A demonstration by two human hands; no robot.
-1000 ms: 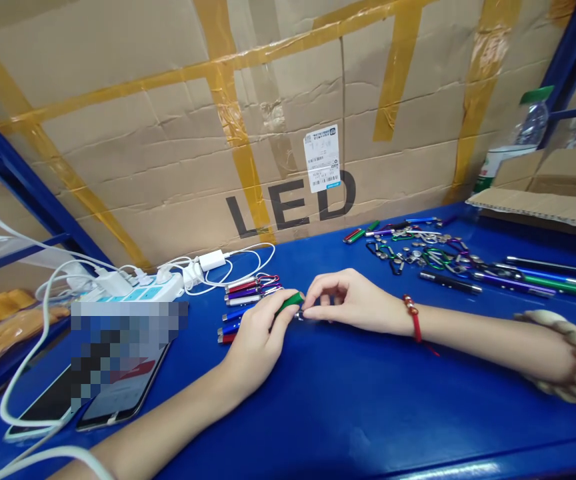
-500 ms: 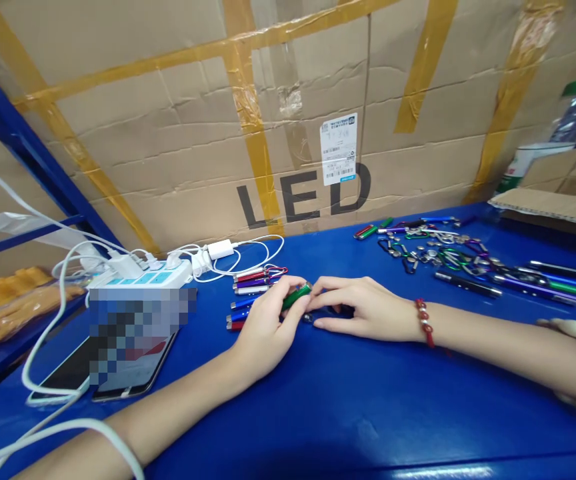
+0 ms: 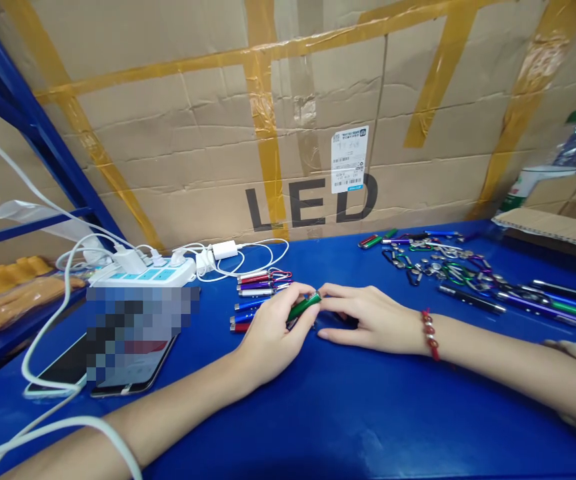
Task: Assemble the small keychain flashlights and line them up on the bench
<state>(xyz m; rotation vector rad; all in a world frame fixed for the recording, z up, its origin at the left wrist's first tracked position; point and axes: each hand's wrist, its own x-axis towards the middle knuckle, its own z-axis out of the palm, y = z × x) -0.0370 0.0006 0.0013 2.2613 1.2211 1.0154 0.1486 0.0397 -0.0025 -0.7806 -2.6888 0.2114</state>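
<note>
My left hand [image 3: 278, 330] is closed around a small green metal flashlight [image 3: 304, 306], its silver end pointing up and right. Against that end rest the fingertips of my right hand [image 3: 368, 317]; its thumb is spread apart, low by the table. Whatever lies under the right palm is hidden. Just beyond my left hand several small flashlights lie in a row: a red one with a red carabiner clip [image 3: 284, 274], a white one [image 3: 255, 292], a blue one [image 3: 249, 305] and others partly covered.
At right lies a heap of carabiner clips [image 3: 451, 267] with several longer pen-like tubes [image 3: 473, 299]. A power strip [image 3: 168, 272] with white cables and two phones [image 3: 133, 373] occupy the left. A large cardboard box [image 3: 193, 147] stands behind the blue table [image 3: 348, 413].
The view has shifted slightly. The flashlight's silver end shows more between my fingers, and my right fingertips still touch it. The small dark piece near the right thumb is now mostly hidden.
</note>
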